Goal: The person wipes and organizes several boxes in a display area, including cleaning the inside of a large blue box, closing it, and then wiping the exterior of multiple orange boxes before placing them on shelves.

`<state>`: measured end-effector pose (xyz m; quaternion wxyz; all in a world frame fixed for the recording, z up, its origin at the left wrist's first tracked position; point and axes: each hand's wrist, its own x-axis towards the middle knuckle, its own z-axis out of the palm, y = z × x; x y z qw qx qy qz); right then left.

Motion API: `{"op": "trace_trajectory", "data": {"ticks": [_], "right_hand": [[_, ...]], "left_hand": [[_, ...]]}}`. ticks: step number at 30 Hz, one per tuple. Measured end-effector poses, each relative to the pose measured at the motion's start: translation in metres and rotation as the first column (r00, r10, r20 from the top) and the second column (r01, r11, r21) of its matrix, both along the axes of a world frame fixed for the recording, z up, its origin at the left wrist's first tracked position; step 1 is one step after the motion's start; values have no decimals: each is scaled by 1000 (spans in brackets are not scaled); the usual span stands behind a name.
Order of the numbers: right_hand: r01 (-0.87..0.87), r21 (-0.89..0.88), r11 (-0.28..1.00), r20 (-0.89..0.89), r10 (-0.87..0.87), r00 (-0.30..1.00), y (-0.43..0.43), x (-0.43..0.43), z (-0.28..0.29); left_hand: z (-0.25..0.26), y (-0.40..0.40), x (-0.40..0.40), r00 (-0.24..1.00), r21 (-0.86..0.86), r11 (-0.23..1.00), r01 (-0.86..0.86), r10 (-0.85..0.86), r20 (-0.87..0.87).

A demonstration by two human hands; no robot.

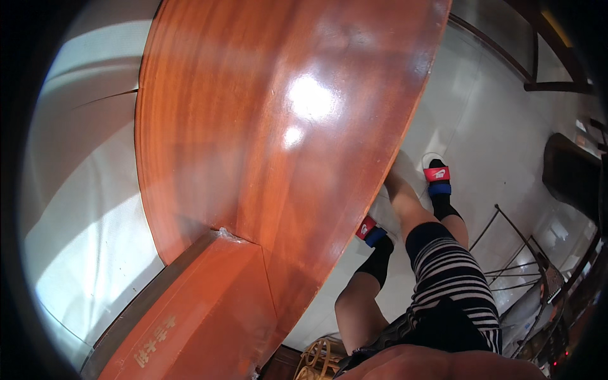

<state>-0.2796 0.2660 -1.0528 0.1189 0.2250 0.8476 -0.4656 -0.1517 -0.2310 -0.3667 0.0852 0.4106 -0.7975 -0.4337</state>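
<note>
A large glossy reddish-brown wooden panel point(204, 118), with a curved left edge, fills the middle of the view. An arm in a navy and white striped sleeve point(456, 280) reaches along its right side. The bare forearm point(411, 202) passes behind the panel's edge, so my right hand is hidden there. My left hand is out of view. An orange-red box-like thing point(228, 304), bearing gold writing, meets the panel at the lower left. Clear plastic film point(230, 234) shows at its corner.
My feet, in red-strapped slides point(436, 174) and black socks, stand on a pale tiled floor point(479, 123). A thin metal frame point(515, 251) and a dark chair-like shape point(570, 175) are at the right. Wooden furniture legs point(555, 87) show upper right; a rattan piece point(320, 356) sits below.
</note>
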Motion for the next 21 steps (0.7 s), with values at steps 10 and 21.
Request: {"op": "trace_trajectory", "data": {"ticks": [10, 21], "right_hand": [[555, -801, 226, 597, 230, 768, 35, 56, 349], [-635, -721, 277, -353, 642, 680, 43, -5, 880]], "left_hand": [[54, 4, 107, 972, 253, 949, 187, -141, -190], [203, 143, -24, 843, 259, 855, 449, -309, -440]]}}
